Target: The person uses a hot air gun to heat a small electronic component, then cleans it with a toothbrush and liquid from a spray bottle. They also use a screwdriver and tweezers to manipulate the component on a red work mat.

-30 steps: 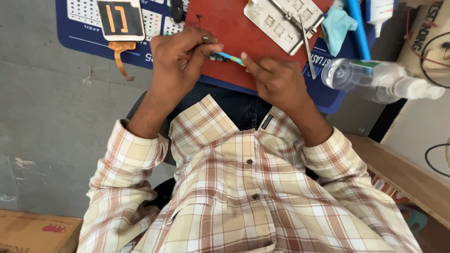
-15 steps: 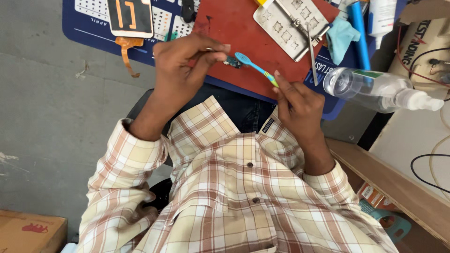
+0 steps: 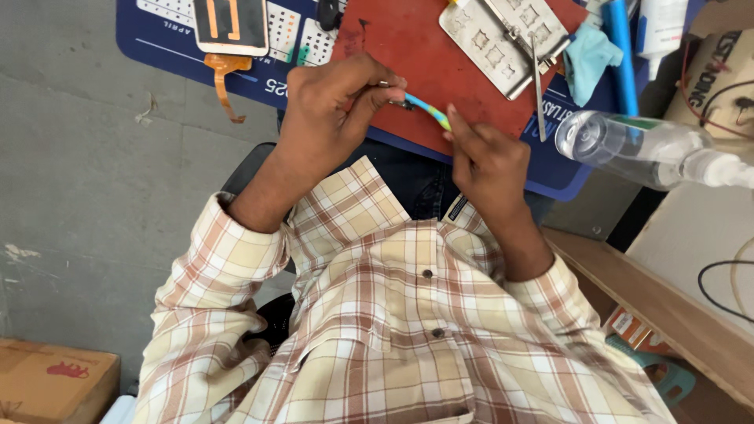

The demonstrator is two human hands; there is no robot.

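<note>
head view, looking straight down: the left hand is curled nearly closed, thumb and forefinger pinching a small dark metal part at the near edge of the red work mat. the right hand is also mostly closed, its fingers gripping the lower end of a blue and yellow brush, which slants up and left so its tip meets the small part between the two hands. beyond the hands, on the mat, lies a pale metal plate with tweezers across it. a clear plastic bottle lies on its side to the right, well apart from the hands.
</note>
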